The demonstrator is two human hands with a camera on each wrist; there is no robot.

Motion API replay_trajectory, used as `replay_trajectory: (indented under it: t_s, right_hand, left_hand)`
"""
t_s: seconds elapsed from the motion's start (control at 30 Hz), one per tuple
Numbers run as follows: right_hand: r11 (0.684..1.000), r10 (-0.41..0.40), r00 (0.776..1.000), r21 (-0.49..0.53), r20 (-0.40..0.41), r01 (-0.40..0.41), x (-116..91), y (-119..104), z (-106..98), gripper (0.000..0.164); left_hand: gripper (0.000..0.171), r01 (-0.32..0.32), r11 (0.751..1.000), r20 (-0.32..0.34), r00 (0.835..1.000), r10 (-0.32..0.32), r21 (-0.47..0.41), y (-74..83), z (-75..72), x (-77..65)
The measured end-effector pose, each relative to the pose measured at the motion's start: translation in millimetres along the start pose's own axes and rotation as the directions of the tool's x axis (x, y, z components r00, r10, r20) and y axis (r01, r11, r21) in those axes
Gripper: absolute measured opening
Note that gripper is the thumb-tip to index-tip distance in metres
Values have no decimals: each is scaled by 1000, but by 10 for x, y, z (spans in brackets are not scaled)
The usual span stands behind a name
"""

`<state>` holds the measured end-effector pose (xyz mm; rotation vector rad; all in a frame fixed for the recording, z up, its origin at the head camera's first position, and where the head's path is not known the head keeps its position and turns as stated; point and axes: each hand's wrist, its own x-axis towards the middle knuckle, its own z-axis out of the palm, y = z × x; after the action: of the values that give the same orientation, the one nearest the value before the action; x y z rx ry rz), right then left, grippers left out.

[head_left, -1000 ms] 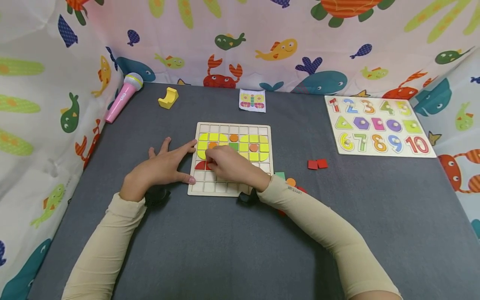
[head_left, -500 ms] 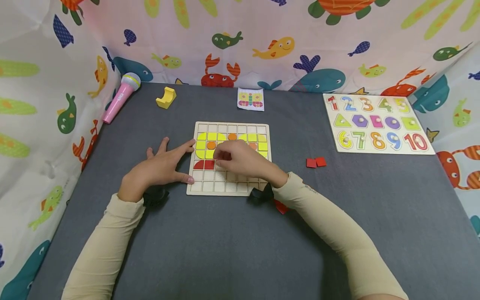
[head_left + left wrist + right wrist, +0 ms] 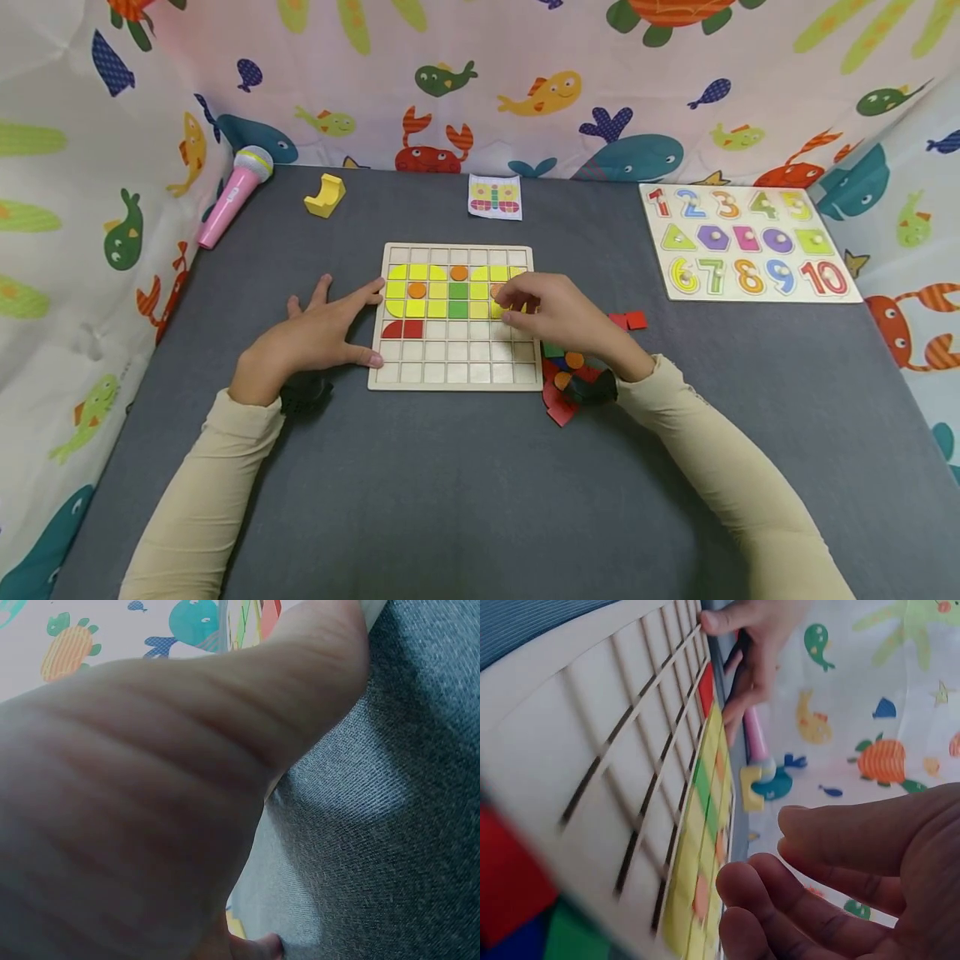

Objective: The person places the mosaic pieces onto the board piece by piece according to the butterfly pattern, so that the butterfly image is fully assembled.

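Note:
A pale wooden grid board (image 3: 480,375) lies on the table. Yellow tiles (image 3: 416,309), green squares (image 3: 458,300) and orange discs (image 3: 459,273) fill its upper rows, and two red pieces (image 3: 412,330) sit side by side at the left of a lower row. My left hand (image 3: 311,333) is spread at the board's left edge, thumb and fingertips touching the rim. Over the board's right side hovers my right hand (image 3: 566,315), its fingers loosely bent. In the right wrist view a gap shows between that hand's thumb (image 3: 840,832) and fingers, with nothing held.
Loose red, green, blue and orange pieces (image 3: 557,408) lie against the board's right edge, partly under my right wrist. Behind the board is a small pattern card (image 3: 495,210). A number puzzle (image 3: 662,250) sits back right; a pink microphone (image 3: 231,200) and yellow block (image 3: 325,196) back left.
My right hand has left the red pieces at the board's left and moved across to its right side. The left hand stays at the left edge.

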<state>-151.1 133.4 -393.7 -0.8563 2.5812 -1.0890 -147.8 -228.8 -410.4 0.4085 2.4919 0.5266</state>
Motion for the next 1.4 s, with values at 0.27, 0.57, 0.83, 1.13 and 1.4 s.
replay_trajectory:
  t_s: [0.27,0.57,0.83,1.13,1.4]
  right_hand:
    - [998,62,998,-8,-34,-62,-329,231,-153,16]
    - [996,83,996,-31,-16,-83,-564,392,-198,19]
    - [989,130,990,-69,-57,-134,-695,499,-314,22]
    - [972,175,970,-130,-167,-198,-872,746,-617,25]
    - [971,203,976,-114,-78,-211,-959,899,-694,31]
  left_hand:
    - [125,18,1000,20,1000,-18,3,10,-21,2]
    - [126,19,1000,23,1000,-19,4,-8,-14,-1]
    - [126,10,1000,17,1000,-10,-1,-20,-7,5]
    - [126,3,1000,9,1000,-3,4,-27,3,11]
    - [125,3,1000,10,1000,-3,0,-17,-5,1]
